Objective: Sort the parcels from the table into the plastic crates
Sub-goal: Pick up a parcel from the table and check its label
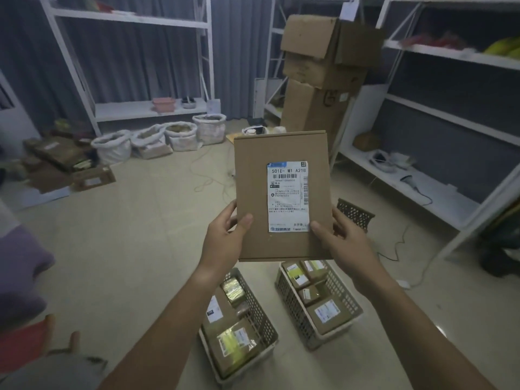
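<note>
- Pale tiled floor (140, 235) is carrying two grey perforated plastic crates (264, 313) of parcels at lower centre.
- Left hand (225, 237) and right hand (343, 237) are gripping the flat brown cardboard parcel (281, 147) at its bottom corners, long axis upright, directly above the crates.
- White metal shelves (439, 114) are standing behind.

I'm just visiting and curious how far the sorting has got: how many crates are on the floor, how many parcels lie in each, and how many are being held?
Plastic crates: 3: left crate, right crate, dark crate behind.
Parcels visible in left crate: 4.
Parcels visible in right crate: 4.
Parcels held: 1, the box, left hand and right hand gripping it.
Total parcels visible: 9.
</note>
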